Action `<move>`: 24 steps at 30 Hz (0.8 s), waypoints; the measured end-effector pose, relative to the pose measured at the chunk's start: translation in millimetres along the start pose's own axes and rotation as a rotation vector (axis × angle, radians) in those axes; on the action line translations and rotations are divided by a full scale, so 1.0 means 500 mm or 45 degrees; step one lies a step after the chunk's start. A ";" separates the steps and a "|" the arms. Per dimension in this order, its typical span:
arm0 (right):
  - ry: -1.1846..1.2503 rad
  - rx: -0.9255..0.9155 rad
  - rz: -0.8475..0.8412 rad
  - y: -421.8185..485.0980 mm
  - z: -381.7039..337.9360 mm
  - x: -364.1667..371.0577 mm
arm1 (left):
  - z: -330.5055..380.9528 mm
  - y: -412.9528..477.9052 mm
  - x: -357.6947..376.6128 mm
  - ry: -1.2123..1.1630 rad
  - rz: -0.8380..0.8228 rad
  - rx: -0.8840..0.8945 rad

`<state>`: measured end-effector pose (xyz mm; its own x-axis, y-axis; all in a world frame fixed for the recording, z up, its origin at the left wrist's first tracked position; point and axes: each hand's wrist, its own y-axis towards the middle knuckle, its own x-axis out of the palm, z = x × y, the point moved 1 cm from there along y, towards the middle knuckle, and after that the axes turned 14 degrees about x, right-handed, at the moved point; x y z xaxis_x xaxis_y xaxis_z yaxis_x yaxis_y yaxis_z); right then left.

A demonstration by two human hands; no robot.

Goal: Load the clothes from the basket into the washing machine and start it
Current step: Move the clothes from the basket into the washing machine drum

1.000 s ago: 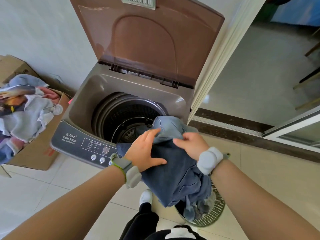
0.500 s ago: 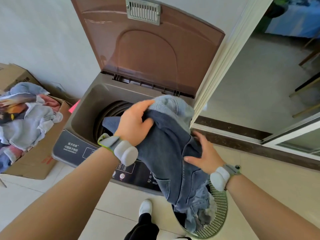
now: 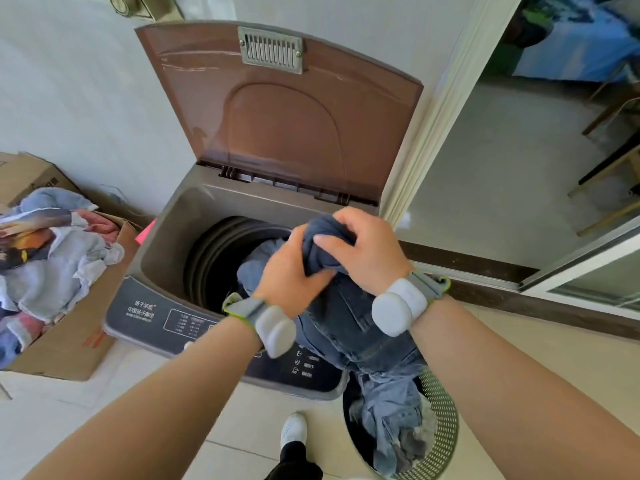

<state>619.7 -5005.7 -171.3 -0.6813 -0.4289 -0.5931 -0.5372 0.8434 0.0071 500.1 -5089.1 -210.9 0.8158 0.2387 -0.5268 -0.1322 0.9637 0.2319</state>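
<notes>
A grey top-loading washing machine (image 3: 166,244) stands open, its brown lid (image 3: 284,126) raised against the wall. My left hand (image 3: 287,275) and my right hand (image 3: 367,251) both grip a pair of dark blue jeans (image 3: 349,317) over the drum's front rim. One end of the jeans hangs into the drum, the other trails down across the control panel (image 3: 145,313) into the round perforated basket (image 3: 446,424) on the floor at lower right. More denim clothes (image 3: 391,417) lie in the basket.
A cardboard box (image 3: 69,344) piled with light clothes sits on the floor left of the machine. A white door frame (image 3: 443,109) rises just right of the machine, with a doorway and chair legs beyond. My foot in a white shoe (image 3: 293,427) stands by the basket.
Both hands have lifted the jeans from above the basket to the drum opening. The right hand moved up from the jeans' lower part to grip the top bunch beside the left hand.
</notes>
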 end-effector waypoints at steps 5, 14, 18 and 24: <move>0.046 0.169 -0.255 -0.003 0.092 -0.020 | -0.034 0.014 -0.131 0.044 0.493 0.006; -0.609 0.708 -0.156 -0.002 0.198 0.108 | -0.017 0.013 -0.263 -0.007 0.712 0.159; -0.064 0.675 -0.122 0.057 0.113 0.107 | -0.046 0.002 -0.288 0.041 0.838 0.049; 0.982 0.308 -0.340 0.176 -0.117 0.060 | -0.088 -0.007 -0.337 -0.111 1.200 -0.149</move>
<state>522.9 -4963.3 -141.3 -0.7420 -0.6498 0.1649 -0.6670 0.6906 -0.2797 338.4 -5127.5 -159.2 0.3835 0.9180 -0.1009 -0.8083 0.3866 0.4440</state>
